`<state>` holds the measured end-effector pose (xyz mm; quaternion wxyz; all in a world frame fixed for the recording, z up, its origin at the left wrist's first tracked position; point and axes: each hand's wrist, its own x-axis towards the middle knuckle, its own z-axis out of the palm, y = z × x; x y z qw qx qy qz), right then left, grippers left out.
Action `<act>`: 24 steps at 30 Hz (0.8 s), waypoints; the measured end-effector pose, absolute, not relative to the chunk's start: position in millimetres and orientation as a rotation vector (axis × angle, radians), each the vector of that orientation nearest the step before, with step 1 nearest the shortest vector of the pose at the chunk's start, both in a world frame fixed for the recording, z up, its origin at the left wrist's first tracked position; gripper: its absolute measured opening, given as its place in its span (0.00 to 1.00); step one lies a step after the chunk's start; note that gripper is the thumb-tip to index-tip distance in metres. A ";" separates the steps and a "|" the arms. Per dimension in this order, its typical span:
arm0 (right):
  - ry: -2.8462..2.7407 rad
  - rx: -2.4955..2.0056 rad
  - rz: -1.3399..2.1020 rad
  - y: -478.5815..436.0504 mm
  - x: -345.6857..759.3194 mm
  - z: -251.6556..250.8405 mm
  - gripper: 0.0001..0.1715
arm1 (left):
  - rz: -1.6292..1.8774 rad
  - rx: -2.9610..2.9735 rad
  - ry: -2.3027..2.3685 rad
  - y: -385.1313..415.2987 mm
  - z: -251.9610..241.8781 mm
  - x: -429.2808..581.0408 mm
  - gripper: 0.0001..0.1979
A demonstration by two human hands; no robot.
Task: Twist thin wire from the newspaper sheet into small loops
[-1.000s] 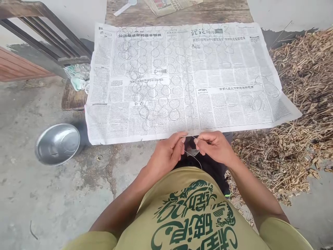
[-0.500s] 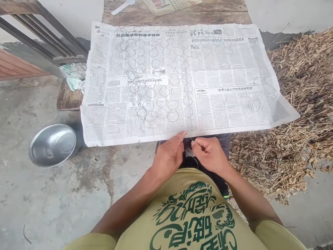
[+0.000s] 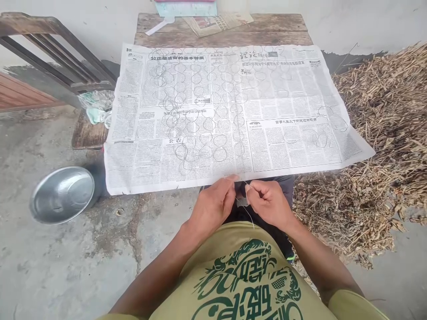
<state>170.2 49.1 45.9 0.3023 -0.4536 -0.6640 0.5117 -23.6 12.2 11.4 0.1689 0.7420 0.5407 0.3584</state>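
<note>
Both hands are in front of my shirt, just below the near edge of a newspaper (image 3: 140, 160) spread over a wooden table (image 3: 280, 31). My left hand (image 3: 213, 202) is closed, its fingers pinching a thin wire (image 3: 248, 214) near the paper's edge. Close by on the right, my right hand (image 3: 267, 200) is closed on the same wire, a short stretch of which shows between the hands. A loose end curves down toward my shirt. Several thin wire rings (image 3: 219, 154) lie in rows on the newspaper.
A metal basin (image 3: 63, 195) sits on the concrete floor at left. Behind it are a wooden chair (image 3: 40, 26) and a plastic bag (image 3: 96, 104). Dry stalks (image 3: 383, 133) are heaped at right. A pale spoon-like tool (image 3: 160, 26) and folded paper (image 3: 213, 24) lie at the table's back.
The view has tilted up slightly, so the newspaper and hands appear lower and a pale blue item shows at the back. Both hands keep their grip, with little movement between them.
</note>
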 end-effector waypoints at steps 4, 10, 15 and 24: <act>-1.713 -1.245 1.405 46.1 169.1 46.8 0.24 | 1.097 2.204 1.535 14.3 10.7 -22.4 0.17; -1.714 -1.293 1.414 45.4 167.3 46.6 0.27 | 1.129 2.223 1.629 14.4 9.6 -21.2 0.15; -1.703 -1.283 1.431 49.7 168.8 47.3 0.27 | 1.150 1.897 1.598 14.4 20.4 -18.8 0.13; -1.692 -1.136 1.607 58.3 179.4 45.6 0.20 | 1.034 0.991 1.281 19.1 40.5 -22.5 0.10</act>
